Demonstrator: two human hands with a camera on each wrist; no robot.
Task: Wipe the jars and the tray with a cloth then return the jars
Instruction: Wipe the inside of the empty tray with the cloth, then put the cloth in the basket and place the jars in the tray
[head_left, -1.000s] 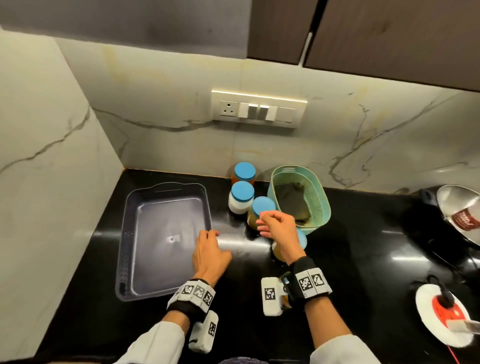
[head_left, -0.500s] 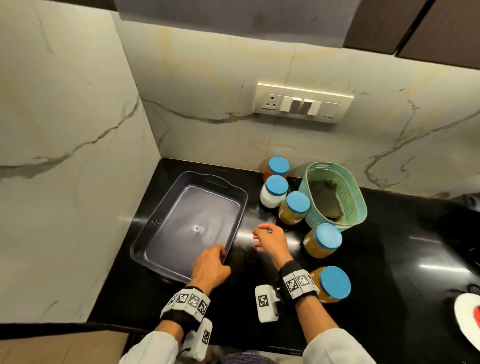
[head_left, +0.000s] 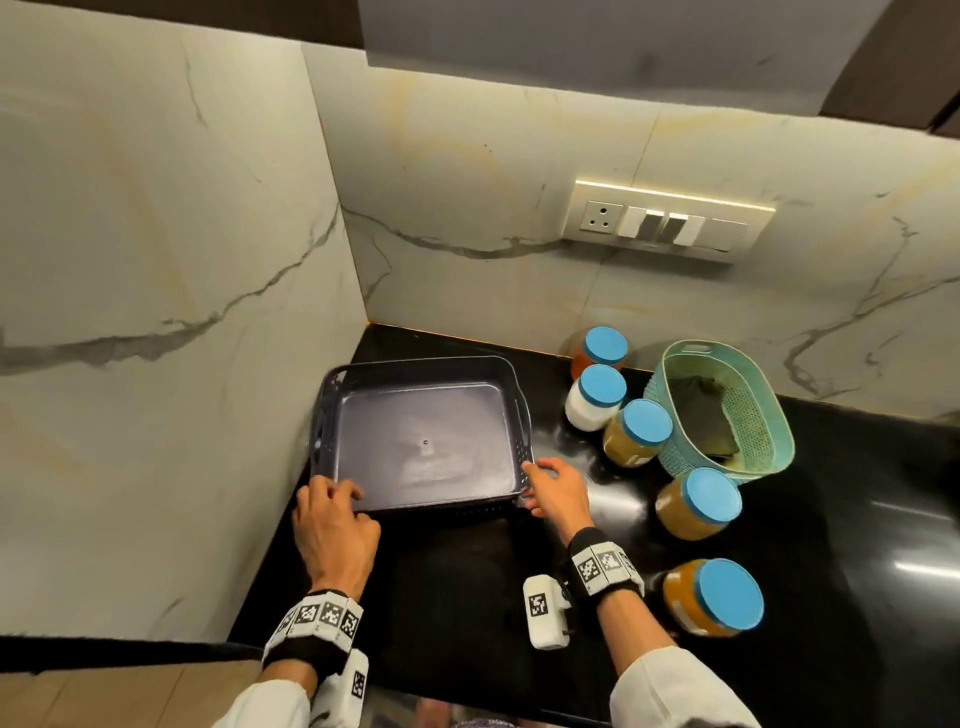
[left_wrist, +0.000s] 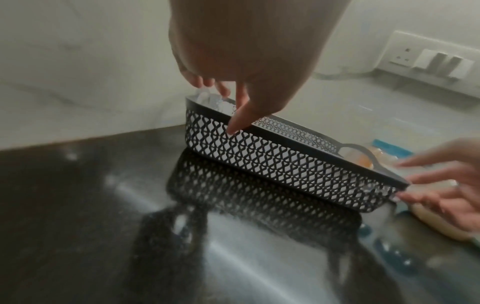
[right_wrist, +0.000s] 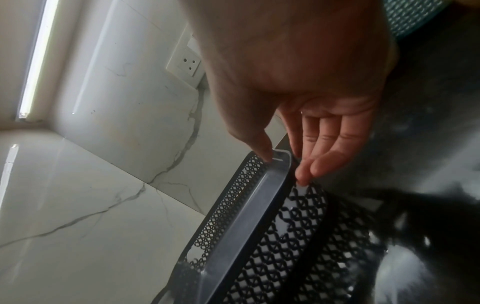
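A dark grey tray (head_left: 522, 426) with lattice walls sits empty in the corner of the black counter. My left hand (head_left: 332, 514) grips its near left corner, thumb on the outer wall (left_wrist: 272, 162) and fingers over the rim. My right hand (head_left: 556, 488) pinches the near right corner (right_wrist: 246, 226), thumb on the rim and fingers outside. Several blue-lidded jars stand right of the tray: one white (head_left: 597, 395), the others amber (head_left: 641, 431) (head_left: 701, 501) (head_left: 722, 597). A dark cloth (head_left: 701, 410) lies in a teal basket (head_left: 779, 431). Whether the tray is lifted I cannot tell.
Marble walls close in on the tray at left and behind. A socket and switch panel (head_left: 670, 221) is on the back wall. Bare black counter (head_left: 452, 582) lies between the tray and the front edge.
The tray has been turned crosswise and sits nearer the corner. My right hand left the jars for the tray's near right corner; my left hand shifted to the near left corner.
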